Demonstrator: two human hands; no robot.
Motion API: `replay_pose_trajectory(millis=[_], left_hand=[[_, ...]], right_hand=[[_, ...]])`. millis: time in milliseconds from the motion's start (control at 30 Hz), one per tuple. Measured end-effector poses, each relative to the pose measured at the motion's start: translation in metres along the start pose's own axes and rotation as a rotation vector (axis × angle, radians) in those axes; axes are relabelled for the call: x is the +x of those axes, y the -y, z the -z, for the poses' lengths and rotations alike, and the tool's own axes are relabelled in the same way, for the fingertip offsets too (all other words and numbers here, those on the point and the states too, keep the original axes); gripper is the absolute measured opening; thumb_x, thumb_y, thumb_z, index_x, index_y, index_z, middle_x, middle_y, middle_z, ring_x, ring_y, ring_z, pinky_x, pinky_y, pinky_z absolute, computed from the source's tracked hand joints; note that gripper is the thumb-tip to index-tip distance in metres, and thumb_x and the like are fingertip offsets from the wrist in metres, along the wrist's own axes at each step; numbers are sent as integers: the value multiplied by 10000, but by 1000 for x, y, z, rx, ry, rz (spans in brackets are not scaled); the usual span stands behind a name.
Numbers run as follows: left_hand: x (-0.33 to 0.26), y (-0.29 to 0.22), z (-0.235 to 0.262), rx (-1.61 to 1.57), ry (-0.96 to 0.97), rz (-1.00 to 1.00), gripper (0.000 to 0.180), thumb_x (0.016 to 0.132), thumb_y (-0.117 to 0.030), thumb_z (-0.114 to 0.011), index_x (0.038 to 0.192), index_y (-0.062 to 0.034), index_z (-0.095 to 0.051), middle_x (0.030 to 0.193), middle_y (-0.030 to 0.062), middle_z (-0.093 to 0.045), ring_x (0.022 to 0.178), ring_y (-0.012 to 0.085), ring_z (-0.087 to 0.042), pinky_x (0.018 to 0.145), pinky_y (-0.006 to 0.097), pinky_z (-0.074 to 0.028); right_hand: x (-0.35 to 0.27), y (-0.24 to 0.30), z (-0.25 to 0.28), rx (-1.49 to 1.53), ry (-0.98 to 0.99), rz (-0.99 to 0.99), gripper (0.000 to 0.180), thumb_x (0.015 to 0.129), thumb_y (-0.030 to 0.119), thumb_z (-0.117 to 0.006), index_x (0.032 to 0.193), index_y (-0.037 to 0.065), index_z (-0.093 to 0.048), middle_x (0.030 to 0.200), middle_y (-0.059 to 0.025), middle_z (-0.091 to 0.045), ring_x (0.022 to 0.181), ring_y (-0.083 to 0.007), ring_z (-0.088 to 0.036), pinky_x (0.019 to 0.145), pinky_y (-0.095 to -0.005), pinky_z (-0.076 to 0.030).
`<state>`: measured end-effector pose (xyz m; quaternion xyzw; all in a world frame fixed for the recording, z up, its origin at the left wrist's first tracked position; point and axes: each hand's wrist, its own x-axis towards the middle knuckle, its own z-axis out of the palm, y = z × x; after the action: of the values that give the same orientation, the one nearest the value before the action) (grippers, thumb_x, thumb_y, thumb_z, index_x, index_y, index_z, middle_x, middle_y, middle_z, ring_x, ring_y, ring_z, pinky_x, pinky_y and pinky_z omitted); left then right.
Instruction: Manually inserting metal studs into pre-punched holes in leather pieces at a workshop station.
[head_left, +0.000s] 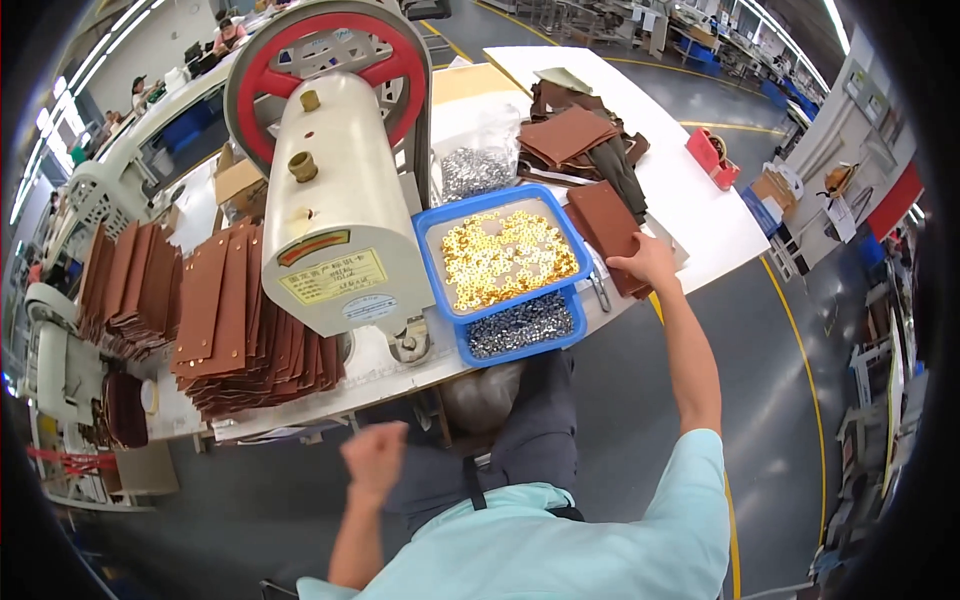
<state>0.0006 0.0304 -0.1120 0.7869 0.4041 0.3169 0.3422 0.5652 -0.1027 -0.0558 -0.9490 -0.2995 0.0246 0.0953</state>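
We see the right hand (648, 262) flat, fingers spread on brown leather pieces (610, 228) at the tabletop (700, 215) right edge; left hand (375, 455) fisted, empty, below the front edge.

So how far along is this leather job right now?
Looks done: a big fanned stack of brown leather pieces left of the press machine. In hand: the right hand rests on the brown pieces beside the blue tray of gold fittings; the left hand is a fist. Left: that right-hand pile.
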Motion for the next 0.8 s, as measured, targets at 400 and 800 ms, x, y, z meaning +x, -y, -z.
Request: replay_pose_trajectory(millis=[400, 800], left_hand=[[-68, -17, -100, -9, 545, -180, 212, 926, -300, -709, 921, -95, -762, 848, 95, -737, 752, 308, -714, 650, 399, -561], [24, -87, -68, -629, 542, -46, 598, 928, -289, -768, 1448, -88, -554, 1288, 107, -685, 1125, 192, -681, 924, 307, -551]], right_hand=[[-16, 7, -10, -129, -488, 85, 623, 765, 400, -860, 1259, 72, -669, 1075, -179, -727, 960, -373, -702, 818, -481, -549], [-164, 31, 1, 1531, 457, 214, 213, 899, 10, -718, 1111, -5, -705, 1001, -68, -756, 824, -160, -708, 741, -318, -579]])
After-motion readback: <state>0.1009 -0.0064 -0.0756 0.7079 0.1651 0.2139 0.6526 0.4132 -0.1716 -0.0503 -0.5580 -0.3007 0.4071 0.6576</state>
